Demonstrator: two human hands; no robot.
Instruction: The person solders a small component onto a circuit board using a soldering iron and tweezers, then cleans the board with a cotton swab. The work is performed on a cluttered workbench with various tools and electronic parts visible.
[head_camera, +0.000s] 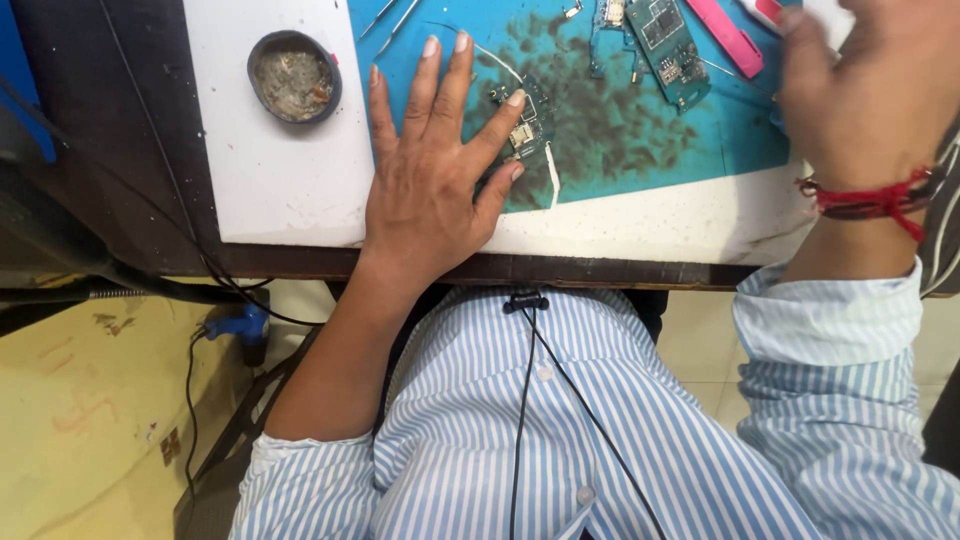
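A: Right, what's the left hand doing rn?

B: Lying flat on the teal work mat, palm down, fingers spread wide. It grips nothing. Index tip and thumb tip touch a small dark circuit board, which sits on the mat just right of the palm, so it looks pinned in place, not picked up.

A: And the right hand?

B: Top right corner, blurred, partly out of frame. Red thread band on the wrist. It's near a pink flat tool and something white at the edge, but I can't tell if the fingers close on anything.

A: So which step, you reckon?

B: My guess: steadying the board for bench work while the other hand goes for a tool. Board isn't lifted or flipped yet.

A: Next move needs what?

B: Prob. firm, light pressure from the left so the board doesn't slide, since the mat is scuffed and dark-smeared around it. Then a fine tool brought in w/o knocking the thin white wire just beside the thumb.

A: Other bits?

B: A second green circuit board farther up the mat, metal tweezers at the top, and a round dark tin of greyish paste on the white bench top, well left of the hand.
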